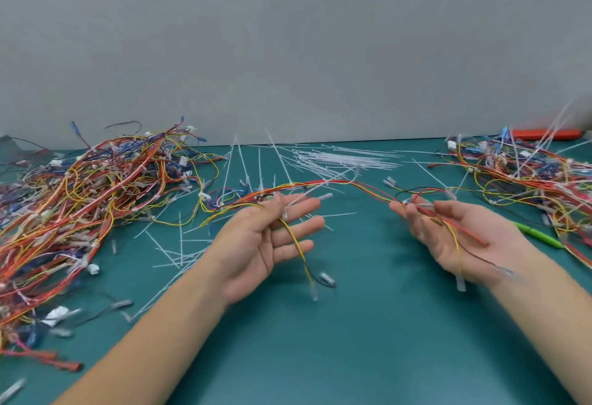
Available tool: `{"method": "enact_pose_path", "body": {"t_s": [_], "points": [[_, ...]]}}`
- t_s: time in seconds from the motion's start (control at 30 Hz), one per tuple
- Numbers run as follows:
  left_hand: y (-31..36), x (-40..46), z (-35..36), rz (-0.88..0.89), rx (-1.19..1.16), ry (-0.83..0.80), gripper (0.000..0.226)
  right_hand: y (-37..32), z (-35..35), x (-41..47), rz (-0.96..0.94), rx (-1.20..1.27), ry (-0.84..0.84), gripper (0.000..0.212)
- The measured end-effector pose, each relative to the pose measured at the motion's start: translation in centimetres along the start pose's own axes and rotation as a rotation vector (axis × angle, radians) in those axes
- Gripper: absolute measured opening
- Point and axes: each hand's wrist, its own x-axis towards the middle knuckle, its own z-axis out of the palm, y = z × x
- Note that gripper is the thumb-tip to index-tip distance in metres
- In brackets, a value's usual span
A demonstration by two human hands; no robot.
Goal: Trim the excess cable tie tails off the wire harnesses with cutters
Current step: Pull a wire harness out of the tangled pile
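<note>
A wire harness [320,184] of red, yellow and black wires hangs in an arc between my two hands above the green mat [368,324]. White cable tie tails [282,154] stick up from it. My left hand [266,241] is palm up with straight fingers, and the harness lies across them with a yellow wire dangling down. My right hand [461,234] is also palm up and relaxed, with red and yellow wires draped over the palm. The green-handled cutters [541,234] lie on the mat just right of my right hand.
A big heap of harnesses [80,212] covers the left of the mat. A smaller heap [528,174] with long tie tails sits at the right. Loose white cable ties [346,158] lie at the back centre, cut tails [173,254] are scattered about, and an orange object [544,133] sits against the grey wall.
</note>
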Motion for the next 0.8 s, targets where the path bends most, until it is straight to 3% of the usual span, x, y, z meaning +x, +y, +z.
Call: {"method": "enact_pose_path", "body": {"t_s": [0.07, 0.17, 0.27, 0.37, 0.43, 0.47, 0.53, 0.6, 0.67, 0.7, 0.8], "points": [[0.1, 0.1, -0.2, 0.027, -0.014, 0.008, 0.044, -0.2, 0.2, 0.0, 0.077, 0.039, -0.043, 0.029], [-0.1, 0.4, -0.4, 0.111, 0.15, 0.13, 0.039, -0.4, 1.3, -0.9, 0.034, -0.245, -0.035, 0.039], [0.0, 0.3, -0.7, 0.123, 0.634, 0.354, 0.038, 0.5, 2.3, -1.9, -0.338, -0.707, 0.027, 0.037], [0.8, -0.6, -0.9, 0.087, 1.207, 0.464, 0.062, 1.7, 2.8, -2.6, -0.796, -1.22, -0.004, 0.035], [1.1, -1.2, -1.2, 0.267, 1.618, 0.633, 0.078, 2.4, 3.0, -2.9, -0.909, -1.4, -0.086, 0.036], [1.2, -1.5, -1.0, 0.433, 1.699, 0.717, 0.079, 2.5, 3.2, -3.1, -0.937, -1.476, -0.103, 0.04], [1.1, -1.9, 0.0, 0.704, 1.561, 0.692, 0.069, 2.6, 3.7, -3.5, -0.968, -1.513, -0.138, 0.046], [0.1, -1.9, 1.5, 0.75, 1.149, 0.445, 0.049, 2.9, 4.3, -4.3, -0.984, -1.404, -0.258, 0.043], [-0.9, -2.0, 3.2, 0.568, 0.805, 0.185, 0.02, 3.8, 4.8, -4.9, -1.011, -1.355, -0.385, 0.04], [-1.3, -2.1, 3.7, 0.457, 0.739, 0.087, 0.009, 4.5, 5.0, -5.0, -1.027, -1.352, -0.415, 0.039], [-2.1, -2.2, 3.5, 0.316, 0.838, -0.074, 0.008, 5.5, 5.2, -5.1, -1.037, -1.332, -0.376, 0.041]]}}
